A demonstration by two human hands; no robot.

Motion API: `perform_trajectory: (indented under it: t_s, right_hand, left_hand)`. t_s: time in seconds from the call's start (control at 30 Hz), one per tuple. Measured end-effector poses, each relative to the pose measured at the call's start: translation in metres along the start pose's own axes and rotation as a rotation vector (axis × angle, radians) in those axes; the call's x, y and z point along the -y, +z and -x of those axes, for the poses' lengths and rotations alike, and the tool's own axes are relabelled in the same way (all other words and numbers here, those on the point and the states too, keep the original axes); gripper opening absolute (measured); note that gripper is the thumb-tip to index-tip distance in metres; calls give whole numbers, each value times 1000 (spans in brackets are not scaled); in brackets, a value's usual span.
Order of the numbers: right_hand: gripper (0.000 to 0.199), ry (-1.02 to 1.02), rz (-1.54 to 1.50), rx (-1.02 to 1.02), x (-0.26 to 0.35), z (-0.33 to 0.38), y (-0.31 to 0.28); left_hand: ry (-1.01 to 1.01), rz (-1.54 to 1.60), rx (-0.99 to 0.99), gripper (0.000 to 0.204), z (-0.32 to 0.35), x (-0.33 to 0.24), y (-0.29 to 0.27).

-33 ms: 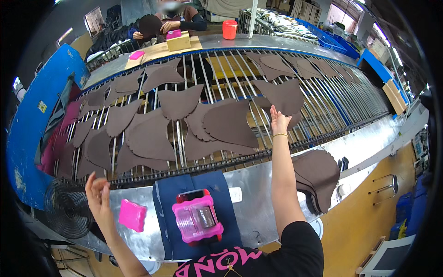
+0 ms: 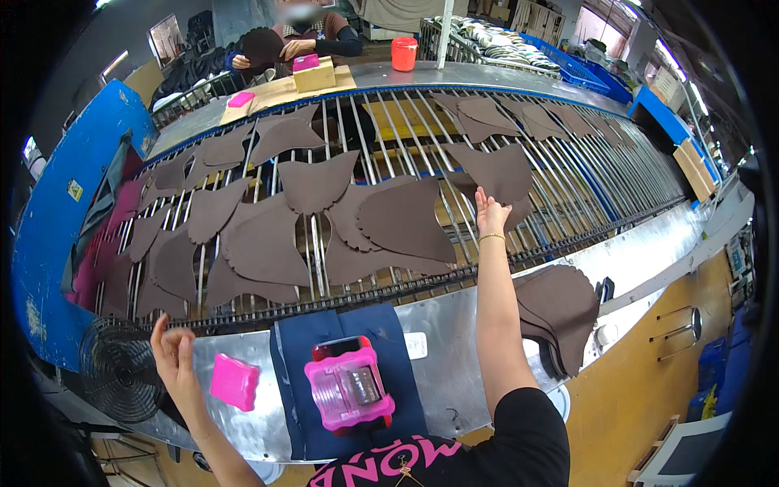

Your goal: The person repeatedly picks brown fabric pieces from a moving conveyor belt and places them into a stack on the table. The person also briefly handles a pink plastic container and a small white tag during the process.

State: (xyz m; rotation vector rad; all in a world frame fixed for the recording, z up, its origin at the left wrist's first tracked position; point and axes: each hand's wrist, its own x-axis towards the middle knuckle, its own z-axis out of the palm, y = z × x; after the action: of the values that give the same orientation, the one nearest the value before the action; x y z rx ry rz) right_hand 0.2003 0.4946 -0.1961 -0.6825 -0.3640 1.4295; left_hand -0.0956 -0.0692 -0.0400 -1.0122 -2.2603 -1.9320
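Evidently the touched brown piece (image 2: 497, 168) lies over the conveyor (image 2: 591, 174), straight ahead of the nearer right hand (image 2: 491, 214) (pinched or not, I cannot tell), while the left hand (image 2: 174, 357), loosely open, hangs beside the conveyor's near edge.

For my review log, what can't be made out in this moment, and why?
All in the head view:
Right hand: grip or mere touch on the brown piece; the hand itself hides the contact.
Red object: full shape; the pink case covers most of it.
Brown stack: count; its upper layer hides those below.
Left forearm: elbow end; cut off by the lower edge.
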Motion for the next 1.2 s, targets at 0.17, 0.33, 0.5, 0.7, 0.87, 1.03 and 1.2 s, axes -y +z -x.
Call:
perform_trajectory:
  t_s: [0.17,0.33,0.5,0.7,0.87,1.03,1.2]
  right_hand:
    - [33,-62,-47,-145,0,-14,-19]
    - [30,-29,66,179,68,85,0]
    - [27,-472,843,56,174,168,-94]
    - [54,-585,1891,-566,256,210,-229]
    - [53,-667,2108,-587,244,225,-219]
    - [46,-579,1981,-116,249,244,-176]
    - [43,-597,1632,246,249,312,-53]
  left_hand:
    - [-173,230,-21,43,11,39,-14]
    - [-172,213,20,25,14,31,11]
    - [-46,214,219,32,16,43,26]
    - [37,16,347,37,24,32,46]
    - [110,8,402,40,36,27,44]
    - [-4,103,333,34,49,10,38]
    - [184,-27,409,39,40,-11,61]
